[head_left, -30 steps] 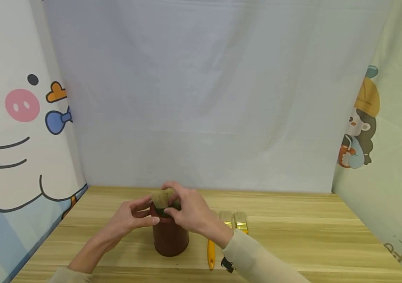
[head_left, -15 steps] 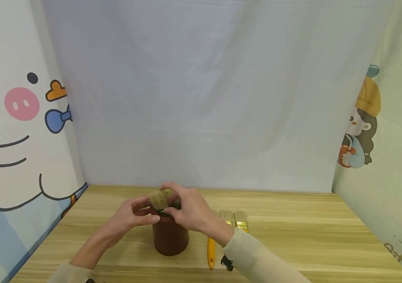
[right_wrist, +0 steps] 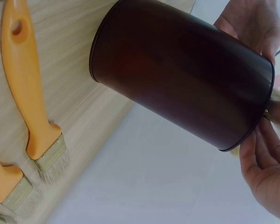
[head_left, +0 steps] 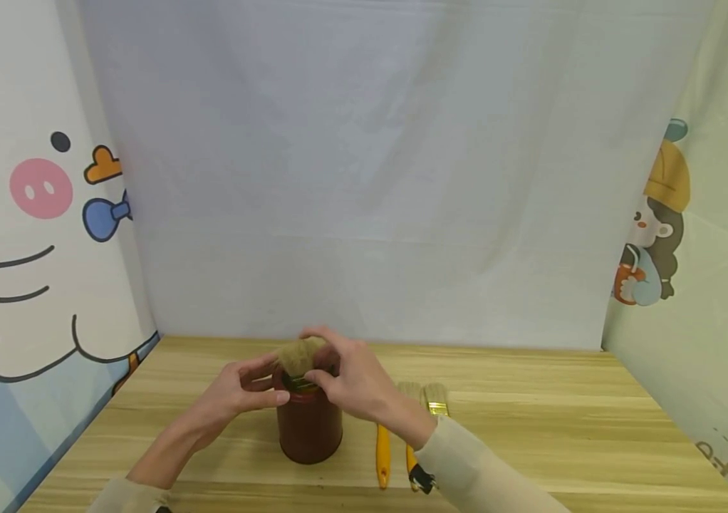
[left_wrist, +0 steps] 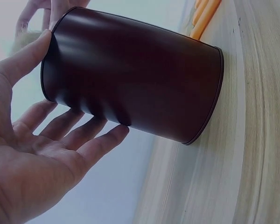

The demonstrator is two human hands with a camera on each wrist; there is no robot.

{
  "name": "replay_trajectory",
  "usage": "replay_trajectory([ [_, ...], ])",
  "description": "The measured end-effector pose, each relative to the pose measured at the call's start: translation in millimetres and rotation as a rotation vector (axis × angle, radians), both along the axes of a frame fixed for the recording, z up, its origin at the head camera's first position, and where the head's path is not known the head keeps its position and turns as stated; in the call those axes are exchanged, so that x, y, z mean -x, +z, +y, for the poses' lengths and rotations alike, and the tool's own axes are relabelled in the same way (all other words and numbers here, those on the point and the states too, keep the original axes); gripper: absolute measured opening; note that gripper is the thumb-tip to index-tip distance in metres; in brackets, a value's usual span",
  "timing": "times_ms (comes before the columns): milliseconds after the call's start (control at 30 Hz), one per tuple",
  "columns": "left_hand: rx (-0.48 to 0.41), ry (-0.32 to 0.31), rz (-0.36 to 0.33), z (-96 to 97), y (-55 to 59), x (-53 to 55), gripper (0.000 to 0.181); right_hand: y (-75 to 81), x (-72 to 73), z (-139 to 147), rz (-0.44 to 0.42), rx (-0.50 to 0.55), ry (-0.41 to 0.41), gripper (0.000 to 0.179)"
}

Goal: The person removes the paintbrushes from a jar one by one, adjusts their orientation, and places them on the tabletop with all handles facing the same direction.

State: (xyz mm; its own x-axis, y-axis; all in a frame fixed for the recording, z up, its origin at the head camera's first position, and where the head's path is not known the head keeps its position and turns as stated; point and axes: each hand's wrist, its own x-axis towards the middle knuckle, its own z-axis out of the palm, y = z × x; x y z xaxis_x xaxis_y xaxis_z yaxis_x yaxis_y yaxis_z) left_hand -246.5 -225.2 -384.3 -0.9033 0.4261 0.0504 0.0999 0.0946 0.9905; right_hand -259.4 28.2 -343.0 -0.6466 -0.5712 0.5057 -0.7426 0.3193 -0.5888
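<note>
1. Head view: At lower center, a left hand (head_left: pixel 245 387) grips an upright dark red canister (head_left: pixel 309 431) near its rim; the right hand (head_left: pixel 359 377) pinches a bristles-up paintbrush (head_left: pixel 295 358) in its mouth. Orange-handled brushes (head_left: pixel 383 456) lie just right on the wooden table (head_left: pixel 531 427).
2. Left wrist view: Canister at upper center, thumb (left_wrist: pixel 35 53) at its rim.
3. Right wrist view: Brushes, left; right hand, lower right.

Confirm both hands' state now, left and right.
Left hand: holding the dark red container near its rim.
Right hand: holding a brush at the container's mouth.
</note>
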Motion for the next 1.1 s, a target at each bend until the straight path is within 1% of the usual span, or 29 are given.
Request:
replay_trajectory([
  [133, -0.005, -0.005, 0.002, 0.1, 0.4, 0.1, 0.083, 1.9, -0.4, 3, 0.006, 0.037, 0.0, 0.05],
  [300, -0.011, -0.007, 0.019, 1.2, 0.4, 0.2, 0.08, 4.7, 0.9, 6, 0.013, 0.1, 0.01, 0.049],
  [467, 0.008, -0.004, 0.032, 2.2, -0.7, 1.3, 0.077, 7.9, 1.6, 9, 0.009, 0.15, 0.017, 0.048],
  [667, 0.021, -0.023, 0.044, 2.5, -1.7, 3.0, 0.072, 13.2, 4.3, 13, 0.034, 0.212, 0.031, 0.048],
  [900, 0.025, -0.026, 0.047, 3.1, -0.3, 2.3, 0.069, 25.8, 4.3, 19, 0.035, 0.275, 0.015, 0.048],
  [1100, 0.026, -0.021, 0.045, 4.1, 0.9, 1.9, 0.068, 41.3, 5.2, 28, 0.081, 0.333, -0.018, 0.049],
])
